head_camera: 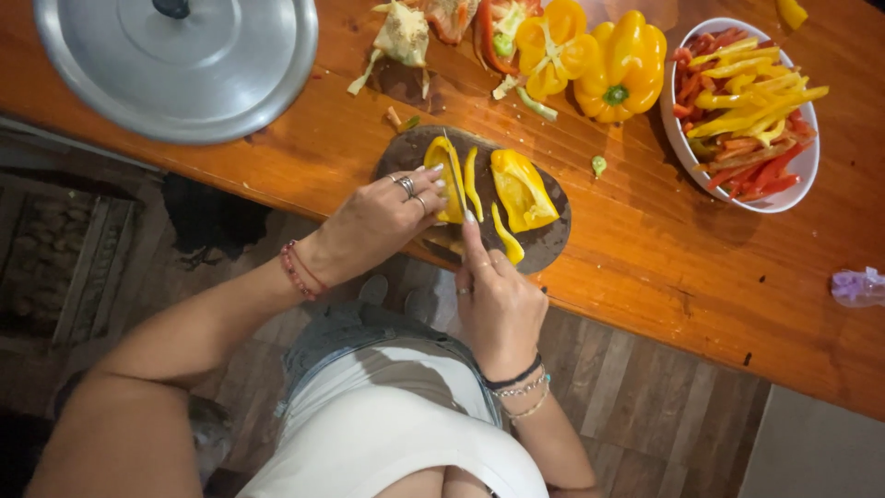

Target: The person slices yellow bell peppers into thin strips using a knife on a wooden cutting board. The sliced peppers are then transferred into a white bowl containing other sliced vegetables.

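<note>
Two hands are working over the round dark cutting board [544,242] at the near edge of the wooden bench [645,249]: the left hand [373,221] is pressing its fingers together on a yellow pepper piece [449,175] on the board's left side, while the right hand [498,300] is gripping a knife [454,171], fingers clamped on its handle. Slicing into strips looks to be under way (cut strips are already lying mid-board), and the next stroke seems to call for shifting the holding fingertips back from the blade; beyond the board's far right, a white bowl [804,166] is holding more strips.

Yellow pepper pieces [521,189] on dark round board [551,242]; red and yellow strips [747,111] in white bowl [800,175]; orange-brown wooden table [645,249]; grey metal lid [175,65].
</note>
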